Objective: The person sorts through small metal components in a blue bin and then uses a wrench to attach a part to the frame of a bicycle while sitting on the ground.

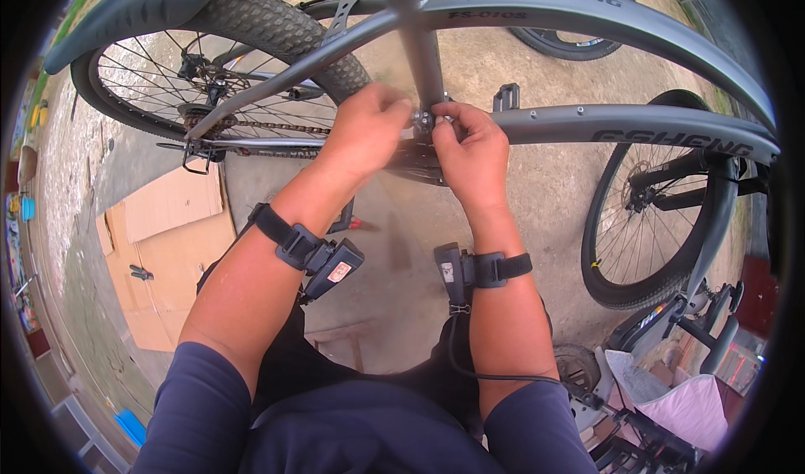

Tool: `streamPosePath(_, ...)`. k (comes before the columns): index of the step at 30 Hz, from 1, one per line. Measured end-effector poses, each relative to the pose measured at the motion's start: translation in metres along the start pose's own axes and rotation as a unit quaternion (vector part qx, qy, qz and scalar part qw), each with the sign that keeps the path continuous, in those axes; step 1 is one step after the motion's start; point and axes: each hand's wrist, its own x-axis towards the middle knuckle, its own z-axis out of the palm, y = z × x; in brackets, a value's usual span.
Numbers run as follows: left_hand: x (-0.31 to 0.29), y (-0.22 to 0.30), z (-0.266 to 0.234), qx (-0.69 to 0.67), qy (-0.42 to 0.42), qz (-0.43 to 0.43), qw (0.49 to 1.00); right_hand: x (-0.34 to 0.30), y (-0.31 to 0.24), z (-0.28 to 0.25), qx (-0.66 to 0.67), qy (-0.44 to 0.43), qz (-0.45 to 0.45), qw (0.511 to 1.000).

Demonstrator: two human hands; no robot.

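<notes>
A grey bicycle frame [620,122] stretches across the view in front of me. Around the foot of its seat tube [422,63], both my hands are busy at a small metal part [421,122]. My left hand [371,126] is curled on the left of that part, its fingertips slightly blurred and partly hidden. From the right, my right hand [472,143] pinches thumb against forefinger right beside the tube; whatever lies between them is too small to name. The chain [277,125] runs leftward behind my left hand to the rear wheel [323,42].
A black pedal [506,97] sticks up beyond the lower frame tube. Flattened cardboard [172,239] lies on the concrete at left, with small pliers [141,272] on it. The front wheel [597,222] stands at right, near other bicycle parts [662,390].
</notes>
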Motion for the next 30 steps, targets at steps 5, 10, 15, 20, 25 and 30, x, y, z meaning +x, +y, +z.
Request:
streamPosePath(5,-0.003,0.002,0.0,-0.026,-0.011,-0.017,0.999,0.001,0.001,-0.003,0.049,-0.008,0.076,0.996)
streamPosePath(10,-0.006,0.009,0.0,-0.034,-0.016,-0.028,0.999,0.0,0.001,-0.003,0.041,-0.03,0.087,0.995)
streamPosePath(15,-0.005,0.006,-0.002,-0.049,-0.021,-0.021,0.998,-0.002,0.003,-0.005,0.035,-0.063,0.119,0.99)
streamPosePath(20,-0.005,0.006,-0.002,-0.044,-0.022,-0.023,0.998,-0.002,-0.001,-0.01,0.012,-0.111,0.16,0.981)
streamPosePath(25,-0.004,0.007,-0.002,-0.039,-0.024,-0.019,0.999,-0.001,-0.013,-0.015,-0.006,-0.16,0.206,0.966)
streamPosePath(30,-0.005,0.009,-0.002,-0.044,-0.021,-0.029,0.998,-0.005,-0.018,-0.011,-0.089,-0.153,0.118,0.977)
